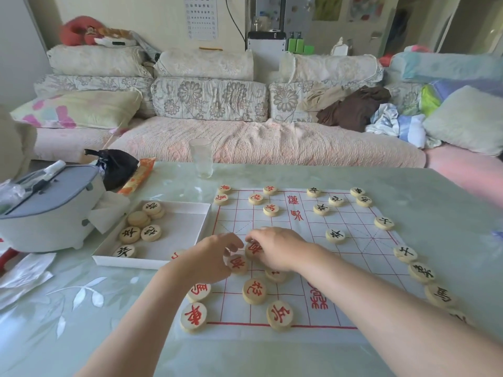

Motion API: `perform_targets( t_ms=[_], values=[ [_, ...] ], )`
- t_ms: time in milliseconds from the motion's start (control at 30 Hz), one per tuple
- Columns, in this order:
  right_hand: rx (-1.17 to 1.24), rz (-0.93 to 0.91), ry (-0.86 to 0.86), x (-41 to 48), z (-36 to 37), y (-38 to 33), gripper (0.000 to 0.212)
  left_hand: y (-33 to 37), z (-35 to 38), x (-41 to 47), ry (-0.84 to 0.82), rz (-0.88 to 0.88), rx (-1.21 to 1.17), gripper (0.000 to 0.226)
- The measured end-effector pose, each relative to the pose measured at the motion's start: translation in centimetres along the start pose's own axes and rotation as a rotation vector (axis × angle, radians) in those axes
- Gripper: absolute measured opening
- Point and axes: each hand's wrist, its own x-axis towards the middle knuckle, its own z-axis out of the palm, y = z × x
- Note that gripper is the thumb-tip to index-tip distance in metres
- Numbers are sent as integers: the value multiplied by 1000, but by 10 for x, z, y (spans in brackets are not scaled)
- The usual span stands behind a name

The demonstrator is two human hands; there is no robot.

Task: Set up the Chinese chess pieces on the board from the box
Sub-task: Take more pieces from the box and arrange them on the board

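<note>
Placing red pieces: the left hand (215, 257) pinches a red piece (238, 264); the right hand (277, 248) grips a second red piece (252, 250) on the board (299, 240); next, probably seat both on intersections; black pieces (130, 234) wait in the box (152, 263).

- A long sofa with a pale pink quilted seat cover (258, 142) stands beyond the pale green glossy table with a white leaf print (81, 308).
- Grey-flowered cream back cushions (209, 99) line it; cream bolsters (204, 63) lie on top.
- A crumpled brown cloth (353, 107) lies against the cushions at right.
- A white eye chart (202, 16) hangs on the cream wall (152, 12).
- Soft, even daylight.
</note>
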Motion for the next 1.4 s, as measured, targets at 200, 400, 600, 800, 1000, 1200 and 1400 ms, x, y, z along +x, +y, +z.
perform_targets(
  t_ms=[200, 400, 600, 800, 1000, 1200, 1400],
  values=[
    [55, 2, 20, 4, 3, 4, 43, 6, 4, 0, -18, -40, 213, 54],
    [127, 38, 45, 6, 7, 5, 37, -4, -14, 4, 145, -69, 121, 53],
    [247, 109, 176, 21, 5, -5, 37, -27, -37, 4, 376, -190, -277, 52],
    [294, 197, 239, 69, 1, -18, 30, -44, -42, 5, 409, -283, -815, 50],
    [278, 262, 274, 131, 3, -25, 26, -60, -49, 2, 498, -285, -802, 48],
    [239, 271, 307, 152, 20, -32, 22, -69, -50, 5, 527, -258, -728, 43],
    [167, 250, 288, 149, 18, -32, 28, -68, -49, 7, 502, -284, -723, 36]
  ],
)
